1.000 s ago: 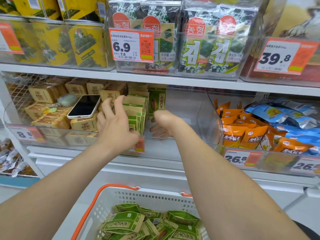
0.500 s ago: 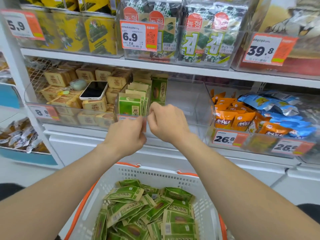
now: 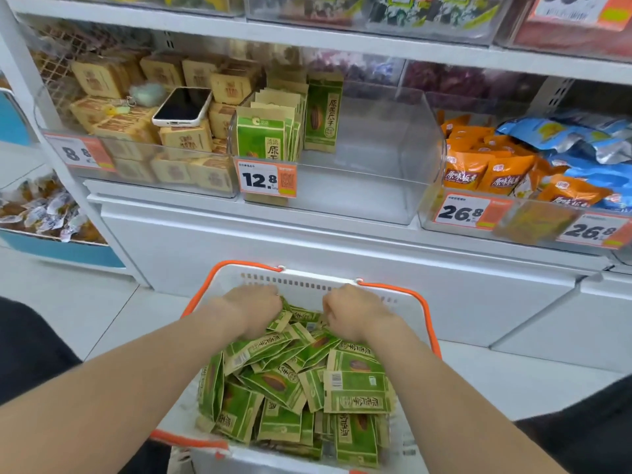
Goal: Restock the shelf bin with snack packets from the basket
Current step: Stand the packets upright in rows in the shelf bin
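A white basket (image 3: 318, 282) with orange handles stands on the floor below me, filled with several green snack packets (image 3: 355, 388). My left hand (image 3: 253, 313) and my right hand (image 3: 355, 314) are both down at the basket's far end. Their fingers curl into the pile, each gripping green packets, with the fingertips hidden. On the shelf above, the clear bin (image 3: 376, 196) carries a 12.8 price tag (image 3: 267, 179). A row of green packets (image 3: 266, 138) stands upright at its left side, and the bin's right part holds nothing.
A phone (image 3: 183, 106) lies on tan boxes (image 3: 184, 140) in the bin to the left. Orange packets (image 3: 485, 172) and blue packets (image 3: 564, 138) fill the bin to the right. Wrapped sweets (image 3: 37, 210) sit in a low bin at far left.
Both hands have left the shelf bin and dropped into the basket onto the packets. My view has tilted down, so more of the basket shows.
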### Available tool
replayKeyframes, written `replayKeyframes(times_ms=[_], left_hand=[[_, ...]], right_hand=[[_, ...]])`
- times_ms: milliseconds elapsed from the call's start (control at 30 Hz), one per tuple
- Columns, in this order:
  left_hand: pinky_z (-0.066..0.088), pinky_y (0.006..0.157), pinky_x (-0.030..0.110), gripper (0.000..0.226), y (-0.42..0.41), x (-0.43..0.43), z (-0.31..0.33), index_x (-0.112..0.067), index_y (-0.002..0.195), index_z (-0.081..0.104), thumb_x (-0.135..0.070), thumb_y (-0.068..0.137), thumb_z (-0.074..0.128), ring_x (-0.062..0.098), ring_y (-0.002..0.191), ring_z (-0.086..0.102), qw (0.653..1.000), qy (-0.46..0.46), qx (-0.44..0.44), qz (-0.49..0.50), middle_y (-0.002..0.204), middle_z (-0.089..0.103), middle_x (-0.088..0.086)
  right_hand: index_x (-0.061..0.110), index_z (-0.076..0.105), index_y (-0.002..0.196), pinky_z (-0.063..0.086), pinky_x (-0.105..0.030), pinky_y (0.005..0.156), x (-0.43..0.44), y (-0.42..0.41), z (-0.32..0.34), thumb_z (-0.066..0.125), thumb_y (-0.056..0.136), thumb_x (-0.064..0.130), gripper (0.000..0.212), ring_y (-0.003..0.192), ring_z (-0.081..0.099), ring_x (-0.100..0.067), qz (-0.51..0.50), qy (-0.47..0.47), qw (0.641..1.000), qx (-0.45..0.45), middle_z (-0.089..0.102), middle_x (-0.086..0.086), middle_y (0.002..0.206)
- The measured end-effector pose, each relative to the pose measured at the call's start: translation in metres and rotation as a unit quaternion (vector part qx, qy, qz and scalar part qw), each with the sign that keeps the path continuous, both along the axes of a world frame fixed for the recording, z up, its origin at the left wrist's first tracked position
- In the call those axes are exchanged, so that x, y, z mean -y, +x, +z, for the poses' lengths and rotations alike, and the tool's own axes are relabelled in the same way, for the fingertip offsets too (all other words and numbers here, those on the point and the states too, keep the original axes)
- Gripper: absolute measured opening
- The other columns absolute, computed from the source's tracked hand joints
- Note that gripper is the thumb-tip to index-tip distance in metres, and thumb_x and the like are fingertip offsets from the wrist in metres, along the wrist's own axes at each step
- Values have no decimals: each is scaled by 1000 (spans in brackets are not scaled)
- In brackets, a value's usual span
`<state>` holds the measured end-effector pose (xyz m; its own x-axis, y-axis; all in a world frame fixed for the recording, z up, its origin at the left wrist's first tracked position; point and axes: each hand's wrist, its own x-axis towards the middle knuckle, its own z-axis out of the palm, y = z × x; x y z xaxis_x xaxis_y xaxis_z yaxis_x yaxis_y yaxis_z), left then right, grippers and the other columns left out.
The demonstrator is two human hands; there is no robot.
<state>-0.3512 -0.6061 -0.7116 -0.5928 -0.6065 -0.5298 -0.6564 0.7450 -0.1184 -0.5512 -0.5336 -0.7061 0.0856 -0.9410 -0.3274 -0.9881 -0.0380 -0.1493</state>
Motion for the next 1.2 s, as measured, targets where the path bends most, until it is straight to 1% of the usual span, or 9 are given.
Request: replayKeyframes(times_ms=[200,333,433,500,733,900,1033,1100,1200], left_hand=[[43,111,50,89,-7,-8,-30,-49,163,23,6,96,44,42,154,30,988,122,93,19,176,-8,0],[48,109,49,61,-9,-2,-52,-31,164,27,-20,108,49,34,144,48,990,89,96,-46,172,21,7],[57,94,46,34,-16,2,-49,-18,134,58,-40,110,48,27,112,67,998,31,20,-44,133,65,6],[59,91,46,32,-17,7,-47,-20,122,63,-47,107,53,23,103,69,999,21,-27,-1,116,71,1],[56,80,33,24,-17,16,-32,-36,108,75,-16,102,64,15,99,68,970,-62,-208,113,111,73,-13],[58,78,36,36,-16,24,-15,-34,80,71,-3,97,62,8,82,68,858,19,-448,250,90,74,-13],[51,67,28,30,-18,24,7,-29,84,72,-3,98,68,0,64,64,751,83,-578,308,89,77,-6],[58,72,35,21,-20,23,18,-24,91,74,-5,99,70,11,73,71,700,113,-620,336,90,78,-2],[62,79,47,13,-21,18,38,-15,106,68,-7,98,72,24,81,76,616,148,-679,370,89,79,4]], right_hand=[[13,68,112,57,-44,93,-6,-29,-27,52,95,13,24,104,64,-32,-59,60,996,-8,67,-12,117],[15,68,118,57,-46,95,1,-34,-35,51,95,11,29,106,64,-31,-71,66,995,5,67,-11,120],[16,68,119,57,-44,94,5,-31,-37,49,94,9,32,107,65,-32,-71,66,995,17,67,-11,121],[17,68,123,57,-43,95,8,-27,-36,48,94,8,35,109,65,-31,-72,70,994,34,68,-10,123],[21,68,127,56,-43,97,14,-16,-29,46,97,15,39,113,64,-29,-99,48,987,121,66,-7,132],[22,38,155,51,-38,95,14,-13,-21,48,103,29,53,110,63,-27,-146,-33,963,223,68,-11,123],[19,61,134,54,-29,81,19,-15,-9,67,98,34,39,90,69,-14,-223,-28,896,384,75,-3,109],[16,69,121,60,-39,92,19,-18,1,73,97,27,27,93,76,-18,-257,-19,837,482,79,-8,102],[10,70,114,64,-36,79,15,-19,26,75,96,14,18,93,78,-24,-279,-36,768,575,79,-13,103]])
